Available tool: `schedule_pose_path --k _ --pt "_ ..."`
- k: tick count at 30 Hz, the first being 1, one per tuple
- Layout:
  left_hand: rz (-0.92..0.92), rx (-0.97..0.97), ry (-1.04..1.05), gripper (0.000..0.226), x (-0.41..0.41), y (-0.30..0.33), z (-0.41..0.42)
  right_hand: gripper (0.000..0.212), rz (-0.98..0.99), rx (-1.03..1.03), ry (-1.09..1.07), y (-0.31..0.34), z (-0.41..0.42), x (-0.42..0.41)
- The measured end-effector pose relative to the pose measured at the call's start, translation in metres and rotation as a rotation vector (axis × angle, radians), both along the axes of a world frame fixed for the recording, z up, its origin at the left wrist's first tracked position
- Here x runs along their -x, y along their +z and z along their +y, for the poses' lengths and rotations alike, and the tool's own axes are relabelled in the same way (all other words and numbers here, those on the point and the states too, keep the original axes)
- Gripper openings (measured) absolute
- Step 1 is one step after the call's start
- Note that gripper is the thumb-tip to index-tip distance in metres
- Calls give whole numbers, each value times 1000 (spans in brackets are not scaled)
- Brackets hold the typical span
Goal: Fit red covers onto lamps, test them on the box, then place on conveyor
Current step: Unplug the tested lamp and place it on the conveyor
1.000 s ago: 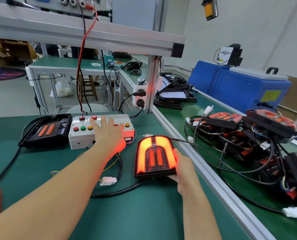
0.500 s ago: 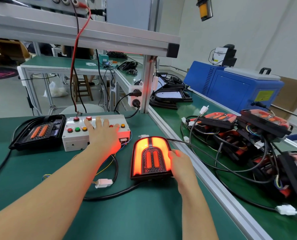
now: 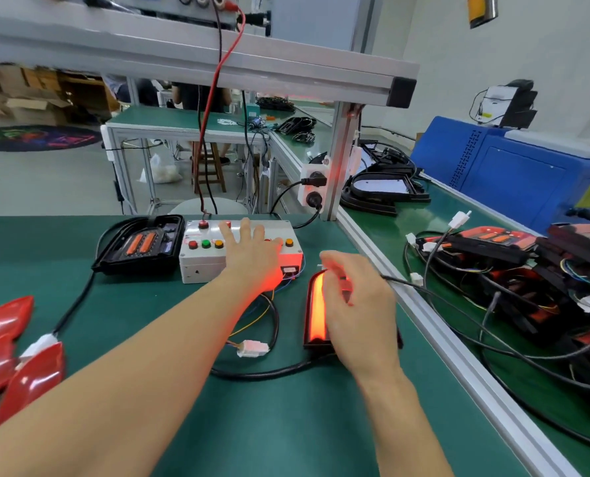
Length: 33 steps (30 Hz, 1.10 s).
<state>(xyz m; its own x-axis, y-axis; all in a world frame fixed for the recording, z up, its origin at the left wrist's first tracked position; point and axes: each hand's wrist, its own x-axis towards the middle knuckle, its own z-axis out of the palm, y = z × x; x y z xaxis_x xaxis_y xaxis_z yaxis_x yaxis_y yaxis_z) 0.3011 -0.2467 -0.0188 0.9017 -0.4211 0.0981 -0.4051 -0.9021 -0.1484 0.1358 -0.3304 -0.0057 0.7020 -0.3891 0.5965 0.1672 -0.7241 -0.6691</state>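
Note:
A lit red lamp (image 3: 317, 309) lies on the green bench, glowing orange along its left side. My right hand (image 3: 355, 311) lies over most of it, fingers loosely bent and blurred. My left hand (image 3: 252, 256) rests flat with spread fingers on the white test box (image 3: 200, 259), over its right-hand buttons. A black cable (image 3: 262, 373) runs from the lamp toward a white connector (image 3: 252, 348). Loose red covers (image 3: 8, 352) lie at the left edge. An uncovered black lamp (image 3: 140, 244) sits left of the box.
The conveyor (image 3: 434, 218) runs along the right behind an aluminium rail (image 3: 458, 356). A tangle of finished lamps and cables (image 3: 527, 270) lies on it. Black frames (image 3: 379, 191) and a blue machine (image 3: 513, 177) stand farther back. An overhead beam (image 3: 218, 60) crosses above.
My right hand has moved from the lamp's right edge up over its face, hiding most of the glow. My left hand stays on the test box. The camera has shifted left.

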Motion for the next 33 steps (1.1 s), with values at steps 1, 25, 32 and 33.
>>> schedule_pose_path --k 1,25,32,33 --pt "16 5 -6 61 -1 1 1 26 16 57 101 -2 12 -3" --pt "-162 874 -287 41 89 22 76 34 362 307 358 -49 46 -11" --pt "-92 819 -371 46 126 -20 121 18 233 72 374 -43 47 -11" --pt "-108 799 -389 45 124 -22 121 18 228 61 374 -44 47 -11"
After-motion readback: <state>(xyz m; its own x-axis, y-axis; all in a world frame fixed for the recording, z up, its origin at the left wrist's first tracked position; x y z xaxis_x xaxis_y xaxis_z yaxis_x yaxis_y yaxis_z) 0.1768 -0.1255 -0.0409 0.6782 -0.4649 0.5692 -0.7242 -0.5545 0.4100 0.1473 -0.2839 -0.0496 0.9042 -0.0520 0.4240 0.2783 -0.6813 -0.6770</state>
